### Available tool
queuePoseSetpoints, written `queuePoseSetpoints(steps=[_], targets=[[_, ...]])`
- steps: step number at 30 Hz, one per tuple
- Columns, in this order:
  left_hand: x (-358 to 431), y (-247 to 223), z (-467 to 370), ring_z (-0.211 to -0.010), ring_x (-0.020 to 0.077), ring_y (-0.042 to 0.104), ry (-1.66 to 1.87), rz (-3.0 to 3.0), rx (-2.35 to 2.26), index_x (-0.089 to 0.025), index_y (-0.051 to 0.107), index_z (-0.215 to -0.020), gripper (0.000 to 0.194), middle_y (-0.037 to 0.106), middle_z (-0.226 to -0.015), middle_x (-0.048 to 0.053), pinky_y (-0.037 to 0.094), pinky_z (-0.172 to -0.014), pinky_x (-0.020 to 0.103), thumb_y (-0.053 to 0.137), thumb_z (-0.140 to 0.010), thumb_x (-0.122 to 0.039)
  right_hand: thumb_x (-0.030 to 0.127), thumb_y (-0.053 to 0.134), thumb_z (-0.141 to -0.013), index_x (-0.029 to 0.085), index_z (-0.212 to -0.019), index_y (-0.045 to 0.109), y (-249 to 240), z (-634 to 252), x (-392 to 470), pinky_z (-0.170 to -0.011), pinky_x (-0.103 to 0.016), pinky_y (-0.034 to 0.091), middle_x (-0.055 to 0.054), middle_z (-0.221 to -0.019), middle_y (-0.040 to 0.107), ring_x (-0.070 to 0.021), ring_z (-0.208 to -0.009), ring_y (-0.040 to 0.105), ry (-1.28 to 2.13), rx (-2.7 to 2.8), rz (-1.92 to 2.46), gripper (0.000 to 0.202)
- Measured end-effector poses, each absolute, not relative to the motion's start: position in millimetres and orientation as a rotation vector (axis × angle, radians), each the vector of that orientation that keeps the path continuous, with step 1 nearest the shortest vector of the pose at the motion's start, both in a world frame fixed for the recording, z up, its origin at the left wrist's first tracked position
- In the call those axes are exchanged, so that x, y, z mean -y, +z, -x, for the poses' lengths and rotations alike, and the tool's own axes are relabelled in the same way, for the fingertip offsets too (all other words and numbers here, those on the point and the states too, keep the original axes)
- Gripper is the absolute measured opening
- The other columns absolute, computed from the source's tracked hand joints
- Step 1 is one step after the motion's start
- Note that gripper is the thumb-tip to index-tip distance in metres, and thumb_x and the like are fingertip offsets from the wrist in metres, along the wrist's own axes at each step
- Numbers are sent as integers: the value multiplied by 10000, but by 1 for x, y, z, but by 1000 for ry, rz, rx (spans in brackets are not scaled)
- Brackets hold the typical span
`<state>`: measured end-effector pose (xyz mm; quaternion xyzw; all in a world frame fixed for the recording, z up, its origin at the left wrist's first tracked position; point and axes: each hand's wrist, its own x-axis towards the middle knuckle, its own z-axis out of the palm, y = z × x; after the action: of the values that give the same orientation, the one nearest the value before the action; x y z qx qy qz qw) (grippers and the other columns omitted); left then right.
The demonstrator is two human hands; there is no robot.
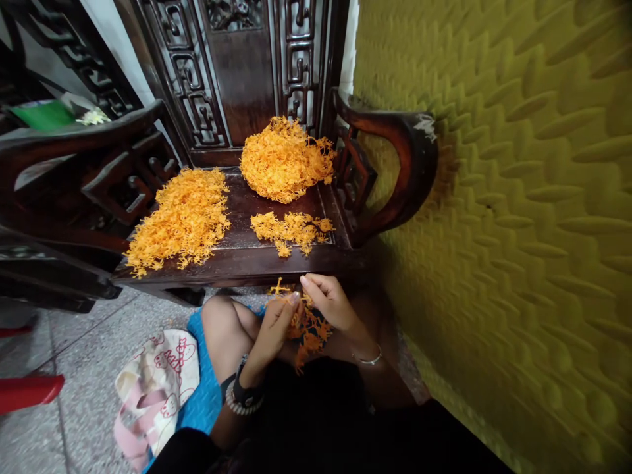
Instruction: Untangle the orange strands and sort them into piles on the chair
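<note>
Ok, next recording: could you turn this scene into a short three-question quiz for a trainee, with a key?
1. How many separate piles of orange pieces lie on the seat of the carved wooden armchair?
2. True or false: the cloth bag with pink straps is on that seat.
3. Which of the person's hands is nearer the bag, the left hand or the right hand?

Key:
1. Three: left, back right and front right.
2. False; it is down on the person's left.
3. The left hand.
</note>
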<state>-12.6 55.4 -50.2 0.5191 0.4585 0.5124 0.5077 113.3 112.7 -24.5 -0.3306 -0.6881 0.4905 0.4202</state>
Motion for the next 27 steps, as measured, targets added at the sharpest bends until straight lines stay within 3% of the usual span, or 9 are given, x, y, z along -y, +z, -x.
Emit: queuePoseSetpoints(steps=[4,8,10,14,17,20,23,25,27], targets=[[-45,-51,8,-431,98,357,1199,-1202,-636,-185,420,-514,540,379,-459,-25,282,-481,271,479,-889,-570,589,211,-954,273,-501,242,-31,-110,-102,-364,-247,253,82,-400,236,-92,-372,222,1326,1683,619,553],[-42,-41,3,-314,83,214,1536,-862,-465,-198,189,-387,693,116,-308,-59,360,-512,320,451,-875,-615,558,-15,-964,307,-548,123,-32,-112,-111,-293,-245,202,105,-392,42,-112,-319,95,1100,1572,734,505],[-44,-34,2,-347,90,222,1633,-751,-571,-189,192,-404,682,93,-331,-60,394,-573,339,504,-853,-597,579,77,-969,278,-562,147,-32,-119,-127,-325,-239,228,104,-424,75,-107,-326,113,1124,1438,719,511],[-53,-26,2,-435,106,296,1555,-701,-635,-202,383,-534,513,286,-465,-45,413,-610,337,550,-797,-609,522,417,-935,225,-674,431,-34,-136,-173,-500,-238,363,38,-571,443,-115,-494,427,902,1612,921,395],[-59,-28,3,-500,126,329,1504,-680,-622,-210,444,-622,393,368,-572,-22,415,-608,337,573,-740,-561,349,361,-966,197,-801,539,-42,-144,-203,-619,-274,402,-36,-709,570,-167,-647,535,454,1880,1298,286],[-64,-34,4,-555,140,359,1488,-724,-654,-208,444,-644,338,380,-600,-15,409,-627,324,566,-770,-496,243,359,-940,162,-831,594,-51,-144,-220,-706,-332,426,-115,-830,589,-230,-767,559,257,1944,1435,272],[-66,-39,4,-622,138,411,1537,-763,-752,-192,485,-694,340,440,-658,-4,398,-645,288,566,-832,-493,201,455,-886,133,-1008,628,-60,-140,-221,-843,-413,436,-165,-989,567,-299,-974,533,155,1968,1422,222],[-67,-40,4,-626,123,426,1589,-742,-807,-183,518,-729,332,469,-686,-8,381,-618,256,618,-820,-487,209,508,-869,139,-1131,599,-60,-137,-214,-926,-457,410,-185,-1123,535,-319,-1093,484,80,1906,1365,286],[-67,-41,4,-591,105,420,1616,-680,-855,-181,536,-751,307,480,-670,-23,363,-589,230,650,-813,-459,262,532,-880,163,-1078,605,-54,-135,-201,-945,-461,398,-167,-1121,552,-307,-1098,486,91,1773,1283,234]])
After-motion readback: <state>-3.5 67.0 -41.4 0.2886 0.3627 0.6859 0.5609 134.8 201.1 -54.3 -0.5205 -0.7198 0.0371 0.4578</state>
